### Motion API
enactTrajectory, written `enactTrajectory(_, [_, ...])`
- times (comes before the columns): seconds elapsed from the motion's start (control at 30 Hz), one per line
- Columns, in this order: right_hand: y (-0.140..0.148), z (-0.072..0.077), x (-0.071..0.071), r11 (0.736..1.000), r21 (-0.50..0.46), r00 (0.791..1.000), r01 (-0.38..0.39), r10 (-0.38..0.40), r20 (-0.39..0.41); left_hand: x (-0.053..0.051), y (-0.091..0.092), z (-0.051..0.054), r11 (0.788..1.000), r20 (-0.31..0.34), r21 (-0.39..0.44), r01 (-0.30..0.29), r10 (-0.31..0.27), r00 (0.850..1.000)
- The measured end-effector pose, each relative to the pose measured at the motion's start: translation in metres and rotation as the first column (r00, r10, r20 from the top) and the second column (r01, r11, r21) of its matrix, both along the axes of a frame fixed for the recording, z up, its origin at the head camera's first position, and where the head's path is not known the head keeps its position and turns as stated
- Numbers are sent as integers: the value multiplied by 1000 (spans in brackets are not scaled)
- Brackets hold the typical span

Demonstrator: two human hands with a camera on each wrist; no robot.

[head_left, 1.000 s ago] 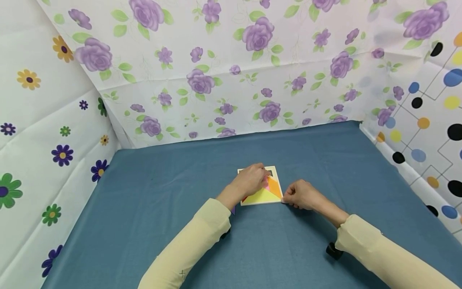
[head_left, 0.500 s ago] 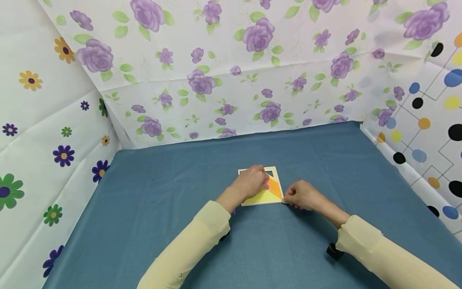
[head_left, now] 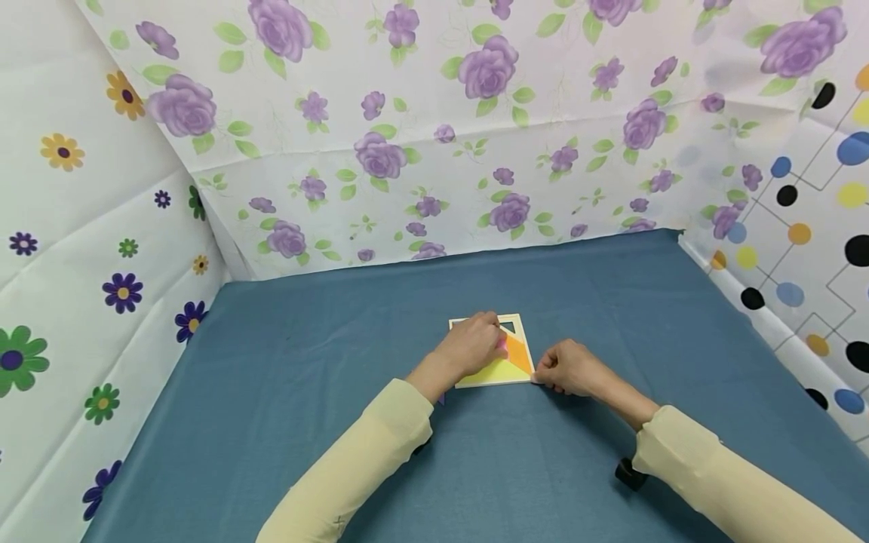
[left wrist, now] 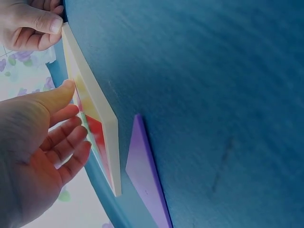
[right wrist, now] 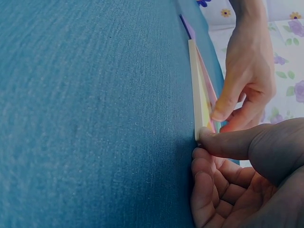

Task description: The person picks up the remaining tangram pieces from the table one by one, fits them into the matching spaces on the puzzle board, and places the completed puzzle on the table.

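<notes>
A cream-framed tangram puzzle (head_left: 492, 383) lies on the blue cloth, with flat coloured pieces in it. Its yellow piece (head_left: 498, 370) is along the near side and an orange piece (head_left: 519, 352) at the right. My left hand (head_left: 471, 344) is over the puzzle, its thumb and loosely bent fingers touching the pieces; it hides the left part in the head view. A red piece (left wrist: 97, 133) shows in the left wrist view. My right hand (head_left: 569, 367) pinches the frame's near right corner between thumb and forefinger.
A purple piece (left wrist: 145, 171) lies outside the frame, beside its near left corner and mostly under the left wrist in the head view. The blue cloth (head_left: 326, 339) spreads all round. Patterned sheets (head_left: 421, 151) stand at the back and both sides.
The left hand has shifted very slightly over the pieces, and the dark gap at the frame's far right shows more. The right hand stays at the corner.
</notes>
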State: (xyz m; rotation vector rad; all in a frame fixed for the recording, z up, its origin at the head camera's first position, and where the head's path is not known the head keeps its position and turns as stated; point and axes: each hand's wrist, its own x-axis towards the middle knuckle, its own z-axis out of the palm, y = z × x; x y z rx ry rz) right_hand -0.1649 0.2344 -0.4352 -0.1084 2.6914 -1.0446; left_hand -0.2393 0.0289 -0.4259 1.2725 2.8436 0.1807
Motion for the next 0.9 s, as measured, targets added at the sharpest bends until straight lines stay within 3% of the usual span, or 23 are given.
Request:
enactTrajectory(0.2, [1,-1,0,1000,-3,1000,-8,8,1,0,-6,1,998,-5,58,19,-19,1000])
enactTrajectory(0.9, [2,0,2,999,-5,999,-40,40,-15,4,-57,11,995,23,91,-35,33,999])
